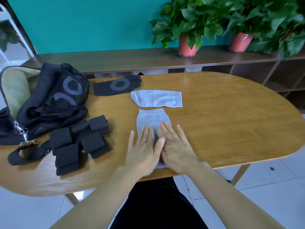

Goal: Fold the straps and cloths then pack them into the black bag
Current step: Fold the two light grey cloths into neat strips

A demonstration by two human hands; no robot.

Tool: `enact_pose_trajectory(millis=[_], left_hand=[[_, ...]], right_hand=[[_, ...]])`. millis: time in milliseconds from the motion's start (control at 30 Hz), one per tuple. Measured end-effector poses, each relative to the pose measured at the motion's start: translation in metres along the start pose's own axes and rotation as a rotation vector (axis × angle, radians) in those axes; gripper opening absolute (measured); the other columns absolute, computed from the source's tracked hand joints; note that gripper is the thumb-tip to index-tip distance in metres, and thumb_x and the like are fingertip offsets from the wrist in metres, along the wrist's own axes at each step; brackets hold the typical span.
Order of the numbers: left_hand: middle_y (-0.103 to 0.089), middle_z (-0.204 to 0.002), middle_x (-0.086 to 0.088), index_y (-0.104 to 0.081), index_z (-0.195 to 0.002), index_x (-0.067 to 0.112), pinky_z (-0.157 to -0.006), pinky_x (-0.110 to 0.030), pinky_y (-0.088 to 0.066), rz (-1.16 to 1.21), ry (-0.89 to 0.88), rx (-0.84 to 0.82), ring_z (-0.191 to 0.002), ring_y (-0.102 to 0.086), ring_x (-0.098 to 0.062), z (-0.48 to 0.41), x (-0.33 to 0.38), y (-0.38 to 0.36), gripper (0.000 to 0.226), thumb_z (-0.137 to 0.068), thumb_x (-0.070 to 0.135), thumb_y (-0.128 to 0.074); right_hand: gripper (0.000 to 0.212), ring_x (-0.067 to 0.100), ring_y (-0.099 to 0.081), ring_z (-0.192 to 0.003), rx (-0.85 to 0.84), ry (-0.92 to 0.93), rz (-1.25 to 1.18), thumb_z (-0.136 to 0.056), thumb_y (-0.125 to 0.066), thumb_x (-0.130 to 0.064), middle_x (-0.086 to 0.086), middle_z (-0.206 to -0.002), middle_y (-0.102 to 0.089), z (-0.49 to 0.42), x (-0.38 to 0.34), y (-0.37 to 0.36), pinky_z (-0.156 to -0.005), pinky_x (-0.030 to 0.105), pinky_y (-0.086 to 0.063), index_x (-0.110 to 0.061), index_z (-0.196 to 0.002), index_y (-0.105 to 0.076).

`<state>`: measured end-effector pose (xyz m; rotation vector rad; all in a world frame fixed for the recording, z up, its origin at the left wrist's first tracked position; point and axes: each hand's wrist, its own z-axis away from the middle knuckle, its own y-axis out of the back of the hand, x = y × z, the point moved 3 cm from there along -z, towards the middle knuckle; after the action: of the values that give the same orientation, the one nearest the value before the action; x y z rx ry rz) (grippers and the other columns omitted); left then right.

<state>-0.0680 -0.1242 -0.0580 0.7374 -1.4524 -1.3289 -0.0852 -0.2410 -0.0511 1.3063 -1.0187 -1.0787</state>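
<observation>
A single head-worn view is given. The rounded wooden worktop (222, 121) is seen from close above, forward and downward.

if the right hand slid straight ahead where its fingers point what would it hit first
The right hand, flat on the near grey cloth, would probably meet the far grey cloth first.

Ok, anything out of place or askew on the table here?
Nothing much. The far grey cloth has its left corner flipped over and lies creased. The left hand and right hand press flat on the near grey cloth.
</observation>
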Motion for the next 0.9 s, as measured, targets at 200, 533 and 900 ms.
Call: enact_pose_trajectory(millis=[200,533,900], left_hand=[[0.015,-0.160,0.002,0.010,-0.152,0.015,-0.116,-0.041,0.018,-0.187,-0.023,-0.038,-0.144,0.020,-0.009,0.005,-0.015,-0.010,0.104,-0.068,0.076,0.017],[-0.016,-0.160,-0.005,-0.022,-0.151,0.010,-0.117,-0.046,0.005,-0.232,-0.223,0.218,-0.148,-0.009,-0.014,0.019,-0.021,-0.003,0.102,-0.082,0.077,0.010],[-0.063,-0.114,0.016,-0.066,-0.110,0.025,-0.093,-0.032,-0.024,-0.136,-0.565,0.362,-0.098,-0.056,-0.007,0.050,-0.043,-0.002,0.064,-0.069,0.073,-0.056]], right_hand=[[0.088,0.009,0.022,-0.142,-0.054,-0.026,-0.037,-0.071,0.022,-0.052,-0.001,-0.157,0.018,0.008,0.011,-0.026,-0.116,0.041,0.014,-0.014,-0.150,0.011],[0.083,0.017,-0.016,-0.145,0.209,0.046,-0.151,-0.093,0.009,-0.057,0.007,-0.155,-0.026,0.023,0.009,-0.015,-0.115,0.039,-0.005,-0.008,-0.145,-0.033],[0.047,0.022,-0.061,-0.100,0.440,0.277,-0.152,-0.067,-0.063,-0.035,0.002,-0.107,-0.069,0.062,0.009,-0.018,-0.088,0.030,-0.045,-0.008,-0.106,-0.069]])
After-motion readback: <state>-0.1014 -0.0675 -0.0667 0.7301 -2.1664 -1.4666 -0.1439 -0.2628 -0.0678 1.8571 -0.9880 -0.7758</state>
